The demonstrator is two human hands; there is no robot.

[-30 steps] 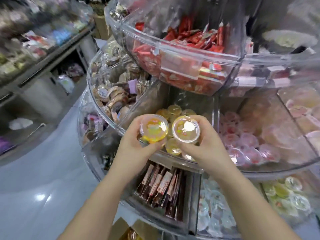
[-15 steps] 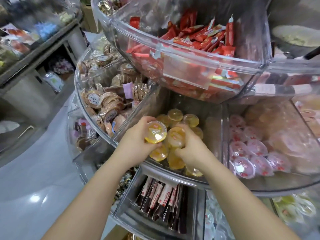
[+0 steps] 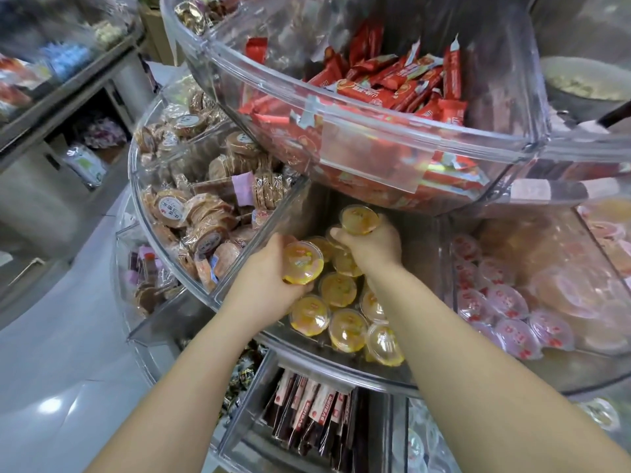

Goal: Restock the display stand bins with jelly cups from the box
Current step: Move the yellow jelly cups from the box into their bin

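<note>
Both my hands reach into the middle-tier clear bin (image 3: 341, 365) of the round display stand. My left hand (image 3: 269, 268) grips a yellow jelly cup (image 3: 303, 263), held tilted above the cups lying in the bin. My right hand (image 3: 372, 245) is further back under the tier above, shut on another yellow jelly cup (image 3: 359, 218). Several yellow jelly cups (image 3: 345, 327) lie loose on the bin floor in front of my hands. The box is not in view.
The top tier (image 3: 341, 131) overhangs the bin and holds red snack bars. Wrapped round biscuits (image 3: 201, 220) fill the bin to the left, pink jelly cups (image 3: 498, 302) the bin to the right. Below sit dark snack sticks (image 3: 314, 414). Shelving (image 3: 61, 80) stands at far left.
Both hands have moved from in front of the stand forward into the bin with their cups. The right hand has gone deepest, toward the back of the bin.
</note>
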